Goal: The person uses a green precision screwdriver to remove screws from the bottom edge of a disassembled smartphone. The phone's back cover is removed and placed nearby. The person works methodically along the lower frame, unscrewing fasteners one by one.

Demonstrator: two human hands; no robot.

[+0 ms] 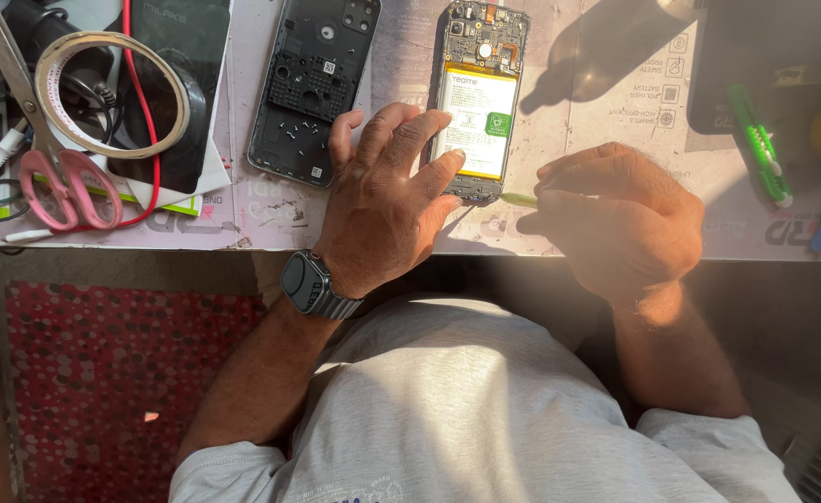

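Observation:
An opened phone [478, 98] lies on the mat with its white and yellow battery and circuit board bared. My left hand [387, 200], with a dark watch on the wrist, rests spread on the phone's lower left edge and steadies it. My right hand [620, 219] is closed around a thin yellow-green pry tool [519, 198], whose tip points at the phone's bottom right corner. The removed black back cover [311, 86] lies just left of the phone, inner side up.
Pink-handled scissors [56, 177], a roll of tape [112, 93], and red and black wires lie at the far left. A green tool [759, 154] and dark objects sit at the right. The pale work mat [606, 74] ends at the table's front edge above my lap.

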